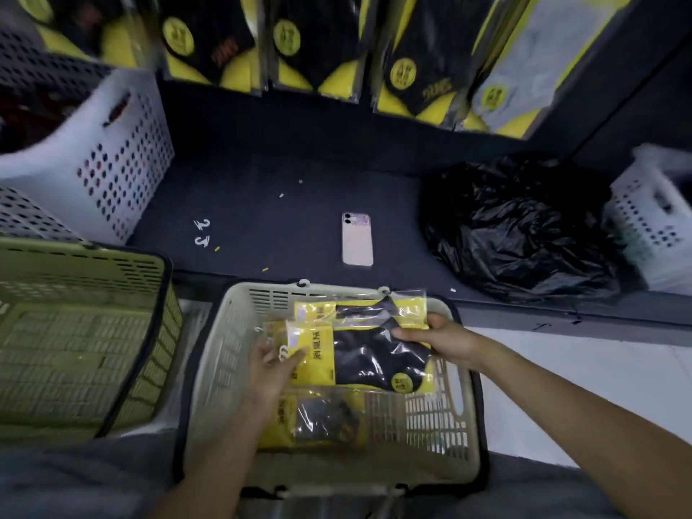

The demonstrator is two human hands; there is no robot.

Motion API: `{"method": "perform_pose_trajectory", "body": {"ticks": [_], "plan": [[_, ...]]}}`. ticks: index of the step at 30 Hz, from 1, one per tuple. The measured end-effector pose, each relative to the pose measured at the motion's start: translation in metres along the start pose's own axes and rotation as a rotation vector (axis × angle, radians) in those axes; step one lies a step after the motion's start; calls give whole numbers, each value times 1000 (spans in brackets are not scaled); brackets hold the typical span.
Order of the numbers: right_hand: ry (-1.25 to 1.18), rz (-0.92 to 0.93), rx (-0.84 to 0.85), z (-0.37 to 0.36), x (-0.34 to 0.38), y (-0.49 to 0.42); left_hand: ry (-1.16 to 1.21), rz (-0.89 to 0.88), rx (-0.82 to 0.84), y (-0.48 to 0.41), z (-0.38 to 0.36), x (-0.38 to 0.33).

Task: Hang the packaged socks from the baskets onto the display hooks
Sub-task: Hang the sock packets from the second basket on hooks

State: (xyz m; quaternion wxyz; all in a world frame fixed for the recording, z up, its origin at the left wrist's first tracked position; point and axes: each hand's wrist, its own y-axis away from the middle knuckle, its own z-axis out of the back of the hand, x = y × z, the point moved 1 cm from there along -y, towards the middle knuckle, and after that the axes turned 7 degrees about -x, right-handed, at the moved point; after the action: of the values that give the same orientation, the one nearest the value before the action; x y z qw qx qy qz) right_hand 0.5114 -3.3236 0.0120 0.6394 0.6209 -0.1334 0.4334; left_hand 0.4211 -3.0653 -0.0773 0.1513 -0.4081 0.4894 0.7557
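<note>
A beige basket (239, 342) in front of me holds several yellow-and-black sock packs in clear plastic. The top pack (359, 357) lies flat across the pile. My left hand (273, 365) grips its left end at the white hanger. My right hand (442, 340) pinches its right edge, thumb on top. Another pack (322, 417) lies lower in the basket, and one more (359, 309) sits behind the top pack. Packs hung on the display (322, 43) fill the row above.
An olive-green basket (75, 342) stands to the left, white perforated baskets at far left (123, 151) and far right (651, 226). On the dark shelf lie a phone (357, 239), loose white hooks (202, 232) and a crumpled black plastic bag (520, 226).
</note>
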Motion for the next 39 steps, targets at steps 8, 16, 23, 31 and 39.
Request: {"method": "perform_pose_trajectory", "body": {"ticks": [8,16,23,31,39], "plan": [[-575,321,-67,20,75,90,629,-22,577,101,-38,-139],[-346,757,-507,24,146,144,498,-536,429,147,-28,-263],[-219,1083,-623,27,230,178,208,-948,315,179,-25,-325],[-431,1026,-443,54,252,168,112,-938,475,189,-40,-359],[-693,874,-613,122,245,132,111,-1039,195,163,-42,-382]]}}
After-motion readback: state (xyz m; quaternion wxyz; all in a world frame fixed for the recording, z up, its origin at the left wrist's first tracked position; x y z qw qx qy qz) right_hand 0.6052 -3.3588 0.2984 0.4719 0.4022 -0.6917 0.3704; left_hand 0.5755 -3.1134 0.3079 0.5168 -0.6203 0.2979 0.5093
